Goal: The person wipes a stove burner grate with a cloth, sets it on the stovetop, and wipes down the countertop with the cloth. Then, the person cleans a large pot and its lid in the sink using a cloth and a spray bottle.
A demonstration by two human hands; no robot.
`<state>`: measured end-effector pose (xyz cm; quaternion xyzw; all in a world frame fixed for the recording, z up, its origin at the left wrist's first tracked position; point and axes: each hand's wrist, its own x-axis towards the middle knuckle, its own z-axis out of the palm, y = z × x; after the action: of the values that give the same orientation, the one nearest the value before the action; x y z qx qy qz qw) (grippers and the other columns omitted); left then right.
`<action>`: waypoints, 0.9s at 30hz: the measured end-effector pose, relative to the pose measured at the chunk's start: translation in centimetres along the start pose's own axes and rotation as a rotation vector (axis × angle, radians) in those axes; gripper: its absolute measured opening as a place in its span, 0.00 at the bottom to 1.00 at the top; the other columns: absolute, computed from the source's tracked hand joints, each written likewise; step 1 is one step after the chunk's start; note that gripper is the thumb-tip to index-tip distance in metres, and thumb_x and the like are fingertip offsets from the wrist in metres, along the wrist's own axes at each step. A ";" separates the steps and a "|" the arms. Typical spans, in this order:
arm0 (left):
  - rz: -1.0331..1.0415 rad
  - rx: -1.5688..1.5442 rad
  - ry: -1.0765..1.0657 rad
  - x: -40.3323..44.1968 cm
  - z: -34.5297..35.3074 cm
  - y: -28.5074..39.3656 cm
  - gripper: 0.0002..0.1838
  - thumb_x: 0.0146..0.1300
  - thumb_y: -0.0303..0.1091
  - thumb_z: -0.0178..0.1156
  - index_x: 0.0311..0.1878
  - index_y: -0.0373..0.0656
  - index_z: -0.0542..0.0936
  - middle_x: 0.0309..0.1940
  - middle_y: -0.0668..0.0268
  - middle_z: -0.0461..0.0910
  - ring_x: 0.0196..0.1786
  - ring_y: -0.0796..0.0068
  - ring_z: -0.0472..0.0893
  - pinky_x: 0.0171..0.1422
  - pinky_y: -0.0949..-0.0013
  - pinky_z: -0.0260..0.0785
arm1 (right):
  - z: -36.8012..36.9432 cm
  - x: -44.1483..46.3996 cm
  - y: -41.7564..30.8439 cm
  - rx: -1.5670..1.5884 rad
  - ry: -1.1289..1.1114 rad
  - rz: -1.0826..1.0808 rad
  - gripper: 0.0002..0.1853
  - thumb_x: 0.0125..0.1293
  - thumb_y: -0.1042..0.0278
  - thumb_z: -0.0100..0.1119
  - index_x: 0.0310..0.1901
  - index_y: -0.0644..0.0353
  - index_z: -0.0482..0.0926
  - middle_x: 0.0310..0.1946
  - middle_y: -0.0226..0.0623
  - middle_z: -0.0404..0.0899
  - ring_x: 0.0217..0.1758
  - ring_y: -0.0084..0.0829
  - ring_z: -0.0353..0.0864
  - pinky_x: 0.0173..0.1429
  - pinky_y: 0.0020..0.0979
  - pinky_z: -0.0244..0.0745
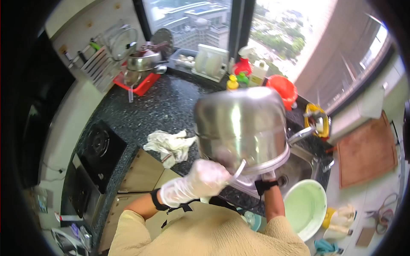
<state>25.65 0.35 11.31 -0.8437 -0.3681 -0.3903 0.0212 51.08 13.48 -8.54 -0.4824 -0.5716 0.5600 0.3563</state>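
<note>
A large shiny steel pot (pixel 239 123) is tilted, its rounded base up and its rim toward the lower right, above the sink (pixel 299 168). My left hand (pixel 209 177), in a clear plastic glove, is closed on the pot's wire handle at the near side. Of my right hand (pixel 269 176) only a small gloved part shows below the rim; the pot hides its fingers. A crumpled white cloth (pixel 171 147) lies on the dark counter, left of the pot.
A red tray (pixel 145 85) with pots stands at the back left, beside a dish rack (pixel 210 64). Bottles (pixel 242 66) and an orange basin (pixel 282 88) line the window. A faucet (pixel 301 135) juts over the sink; a green-white basin (pixel 305 209) is at the right.
</note>
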 end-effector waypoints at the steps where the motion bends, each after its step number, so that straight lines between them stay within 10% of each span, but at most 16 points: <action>1: -0.014 0.065 0.002 0.2 -0.3 -0.5 0.08 0.45 0.34 0.70 0.27 0.51 0.79 0.15 0.72 0.65 0.17 0.70 0.69 0.19 0.65 0.58 | -0.2 0.5 -0.8 0.008 -0.006 -0.025 0.22 0.69 0.60 0.53 0.63 0.57 0.69 0.52 0.39 0.79 0.52 0.35 0.78 0.55 0.33 0.71; 3: -0.017 0.136 0.067 2.1 -1.8 -0.5 0.23 0.51 0.37 0.72 0.18 0.49 0.63 0.14 0.68 0.64 0.15 0.67 0.68 0.18 0.65 0.57 | -0.3 1.5 -2.0 0.026 -0.037 -0.073 0.23 0.69 0.60 0.52 0.63 0.57 0.69 0.52 0.39 0.79 0.52 0.35 0.78 0.55 0.33 0.71; 12: -0.247 0.012 0.190 2.9 -3.5 -0.5 0.24 0.50 0.32 0.74 0.16 0.46 0.64 0.11 0.65 0.63 0.13 0.64 0.64 0.19 0.65 0.55 | 1.0 4.6 -4.1 -0.153 -0.061 -0.221 0.23 0.69 0.61 0.52 0.63 0.57 0.68 0.51 0.40 0.80 0.52 0.36 0.79 0.54 0.34 0.71; 21: -0.343 0.059 0.229 1.6 -4.1 -1.0 0.25 0.53 0.39 0.73 0.15 0.46 0.64 0.11 0.64 0.61 0.14 0.65 0.63 0.20 0.66 0.55 | 0.5 1.7 -9.2 -0.949 0.066 -0.321 0.13 0.66 0.60 0.53 0.44 0.60 0.77 0.35 0.51 0.81 0.40 0.59 0.78 0.43 0.51 0.73; 27: -0.438 0.061 0.247 0.3 -4.2 -1.6 0.26 0.54 0.40 0.73 0.16 0.45 0.63 0.12 0.65 0.60 0.14 0.65 0.61 0.21 0.66 0.55 | -0.2 -1.7 -15.2 -0.696 0.051 -0.237 0.15 0.70 0.61 0.50 0.52 0.58 0.77 0.43 0.52 0.80 0.48 0.51 0.79 0.52 0.44 0.73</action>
<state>22.04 0.37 14.08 -0.6885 -0.5484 -0.4746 0.0063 49.41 13.35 6.69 -0.5192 -0.7706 0.2747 0.2474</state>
